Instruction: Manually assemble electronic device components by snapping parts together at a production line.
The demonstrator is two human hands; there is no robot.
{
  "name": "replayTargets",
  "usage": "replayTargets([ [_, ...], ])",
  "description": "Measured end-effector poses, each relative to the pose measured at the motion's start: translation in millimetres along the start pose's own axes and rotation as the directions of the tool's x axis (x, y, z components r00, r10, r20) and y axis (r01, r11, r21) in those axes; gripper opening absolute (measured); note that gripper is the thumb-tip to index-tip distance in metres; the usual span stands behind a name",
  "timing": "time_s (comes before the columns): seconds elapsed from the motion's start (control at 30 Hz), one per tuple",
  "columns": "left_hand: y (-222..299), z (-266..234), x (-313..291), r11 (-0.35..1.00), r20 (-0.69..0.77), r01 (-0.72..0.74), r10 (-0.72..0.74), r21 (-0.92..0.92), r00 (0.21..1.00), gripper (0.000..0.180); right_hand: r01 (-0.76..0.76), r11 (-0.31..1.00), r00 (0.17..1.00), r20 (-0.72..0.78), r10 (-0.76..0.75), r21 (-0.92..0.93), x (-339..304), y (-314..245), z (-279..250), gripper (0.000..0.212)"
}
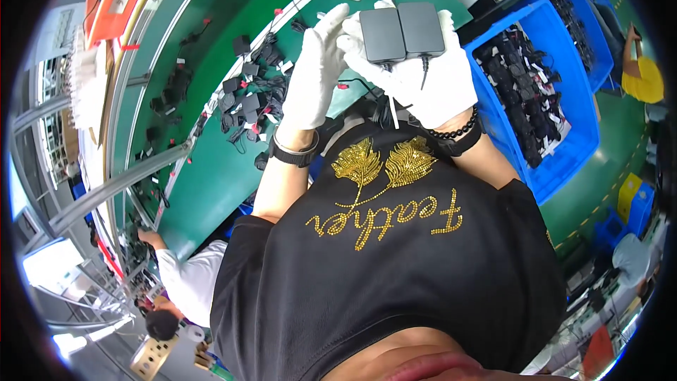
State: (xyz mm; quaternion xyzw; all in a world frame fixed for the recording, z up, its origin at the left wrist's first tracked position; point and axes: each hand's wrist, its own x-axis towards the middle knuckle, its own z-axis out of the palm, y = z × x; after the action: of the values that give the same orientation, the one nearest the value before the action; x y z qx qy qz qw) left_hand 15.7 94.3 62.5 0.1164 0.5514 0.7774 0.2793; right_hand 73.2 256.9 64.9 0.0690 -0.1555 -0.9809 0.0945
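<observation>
Two black adapters (395, 33) lie side by side in the gloved right hand (434, 85), its fingers holding both; the gloved left hand (314, 67) is just beside, grip unclear. Leftward, corded black devices (252, 104) clutter the green counter (204, 187).

Smooth matt plastic adapters (383, 37), cloth gloves (438, 90)

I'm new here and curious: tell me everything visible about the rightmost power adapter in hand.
The rightmost power adapter is a black, rounded-corner block, apparently matte plastic. A black cable leaves its near edge. It rests broad face up in the gloved right hand, its left side against the other adapter.
</observation>
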Motion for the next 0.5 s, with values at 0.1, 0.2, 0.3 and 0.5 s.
replayTargets([
  [0.1, -6, 14, 2, 0.999, -0.021, -0.02, 0.021, 0.044, 1.0, 0.072, 0.057, 0.998, 0.998, -0.016, -0.057, -0.032, -8, -5, 3, 0.059],
  [0.2, -27, 13, 9, 0.989, 0.055, -0.05, 0.043, 0.139, 0.998, 0.063, 0.132, 0.989, 0.991, -0.022, -0.134, -0.068, -17, -14, 6, 0.06],
  [0.3, -58, 6, 0, 0.901, 0.165, -0.03, -0.046, 0.433, 0.985, 0.04, 0.19, 0.947, 0.982, 0.044, -0.185, -0.26, -25, -17, 16, 0.058],
  [0.5, -55, 43, 3, 0.734, 0.292, 0.029, -0.305, 0.678, 0.907, 0.045, 0.382, 0.732, 0.913, 0.107, -0.395, -0.564, -38, -40, 38, 0.066],
])
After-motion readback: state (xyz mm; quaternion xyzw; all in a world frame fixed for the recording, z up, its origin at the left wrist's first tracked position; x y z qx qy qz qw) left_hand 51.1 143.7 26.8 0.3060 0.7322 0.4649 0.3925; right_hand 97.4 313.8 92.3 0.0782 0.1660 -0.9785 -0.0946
